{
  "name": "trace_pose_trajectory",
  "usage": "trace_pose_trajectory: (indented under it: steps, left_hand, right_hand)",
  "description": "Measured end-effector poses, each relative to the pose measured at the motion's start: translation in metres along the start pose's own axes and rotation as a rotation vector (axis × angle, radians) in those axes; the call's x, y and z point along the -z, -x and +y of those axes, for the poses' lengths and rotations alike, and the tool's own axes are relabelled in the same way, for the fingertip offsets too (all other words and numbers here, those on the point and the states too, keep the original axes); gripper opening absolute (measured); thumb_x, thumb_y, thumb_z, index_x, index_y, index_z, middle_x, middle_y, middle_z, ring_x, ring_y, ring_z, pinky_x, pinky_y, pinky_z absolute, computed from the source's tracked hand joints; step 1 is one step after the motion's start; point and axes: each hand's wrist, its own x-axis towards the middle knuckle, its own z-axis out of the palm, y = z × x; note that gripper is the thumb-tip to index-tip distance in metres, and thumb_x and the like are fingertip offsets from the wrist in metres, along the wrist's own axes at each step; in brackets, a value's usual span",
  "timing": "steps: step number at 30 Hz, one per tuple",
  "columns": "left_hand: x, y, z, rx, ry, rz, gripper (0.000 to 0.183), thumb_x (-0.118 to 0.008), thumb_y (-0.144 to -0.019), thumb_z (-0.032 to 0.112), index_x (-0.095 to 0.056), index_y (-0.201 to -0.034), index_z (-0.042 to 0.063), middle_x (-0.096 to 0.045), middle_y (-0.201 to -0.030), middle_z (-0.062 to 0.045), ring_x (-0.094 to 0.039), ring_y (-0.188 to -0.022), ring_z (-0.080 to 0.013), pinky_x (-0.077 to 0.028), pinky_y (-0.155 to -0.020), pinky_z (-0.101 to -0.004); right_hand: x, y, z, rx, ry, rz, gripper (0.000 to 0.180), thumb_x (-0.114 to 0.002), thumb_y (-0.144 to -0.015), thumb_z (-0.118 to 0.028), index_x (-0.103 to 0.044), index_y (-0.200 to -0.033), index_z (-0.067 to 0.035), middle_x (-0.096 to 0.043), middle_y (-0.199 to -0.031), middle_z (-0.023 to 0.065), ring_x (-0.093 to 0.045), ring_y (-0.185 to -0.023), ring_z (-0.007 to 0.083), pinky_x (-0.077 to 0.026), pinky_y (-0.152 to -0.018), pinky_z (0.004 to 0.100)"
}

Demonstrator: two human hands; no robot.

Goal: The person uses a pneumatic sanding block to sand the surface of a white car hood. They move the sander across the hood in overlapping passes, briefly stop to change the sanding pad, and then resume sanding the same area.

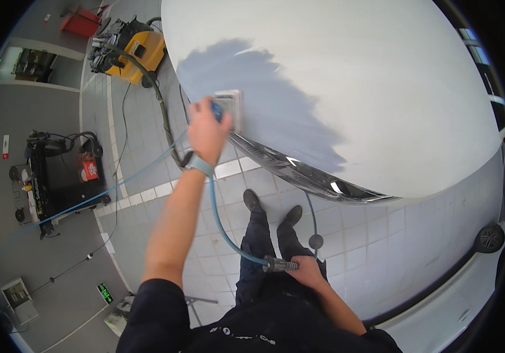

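Note:
My left hand [206, 130], with a watch on the wrist, is wrapped around a sander [230, 106] with a blue body and a flat rectangular pad. Its pad lies on a dull blue-grey patch [270, 101] of a white car hood [389, 88], close to the hood's edge. The hand and sander look slightly blurred. Just below that edge runs a dark headlight [296, 167]. In front of my waist, my right hand [307, 271] grips a blue air hose [221, 220] by its metal coupling [279, 264]. The hose's end at the sander is hidden behind my left forearm.
A yellow dust extractor [146, 53] with a dark suction hose [164, 114] stands beyond the hood. Another blue hose [102, 194] stretches leftward past a black tool cart [62, 185]. A second white car [446, 304] is at the lower right. Tiled floor [155, 238] lies underfoot.

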Motion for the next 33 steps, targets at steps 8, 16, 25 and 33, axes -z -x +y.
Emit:
trace_pose_trajectory:
  steps: [8,16,25,33]
  left_hand:
    - [-0.027,0.055,-0.021,0.055,0.189,0.254,0.044,-0.07,-0.085,0.027,-0.055,-0.122,0.008,-0.055,-0.117,-0.019,-0.062,-0.097,-0.0426,-0.052,-0.083,-0.0483]
    - [-0.044,0.164,0.123,-0.235,0.309,0.235,0.045,-0.079,-0.075,0.017,-0.061,-0.115,0.013,-0.054,-0.118,-0.016,-0.064,-0.091,-0.0354,-0.057,-0.071,-0.0427]
    - [-0.039,0.127,0.087,-0.089,0.25,0.135,0.045,-0.076,-0.077,0.025,-0.058,-0.117,0.014,-0.053,-0.119,-0.016,-0.062,-0.096,-0.0353,-0.057,-0.072,-0.0442]
    - [-0.011,0.076,-0.01,0.9,1.417,0.453,0.061,-0.073,-0.086,0.019,-0.042,-0.135,-0.001,-0.061,-0.109,-0.017,-0.064,-0.088,-0.0267,-0.054,-0.077,-0.0372]
  right_hand:
    - [0.028,0.027,0.043,-0.078,-0.101,0.095,0.022,-0.079,-0.078,-0.019,-0.065,-0.073,-0.002,-0.056,-0.06,0.0124,-0.055,-0.056,0.0218,-0.044,-0.056,0.0358]
    - [0.062,0.11,0.101,-0.321,-0.145,0.157,0.019,-0.079,-0.076,-0.012,-0.064,-0.07,-0.001,-0.057,-0.058,0.004,-0.05,-0.058,0.0087,-0.044,-0.055,0.0312]
    - [0.035,0.104,0.076,-0.342,-0.195,0.056,0.013,-0.077,-0.082,-0.011,-0.068,-0.078,-0.003,-0.059,-0.066,-0.0026,-0.05,-0.064,0.0064,-0.043,-0.059,0.028]
    - [0.063,0.131,0.105,-0.249,-0.117,0.753,0.018,-0.076,-0.088,-0.013,-0.065,-0.085,0.0,-0.06,-0.071,-0.001,-0.05,-0.068,0.0066,-0.043,-0.062,0.0275]
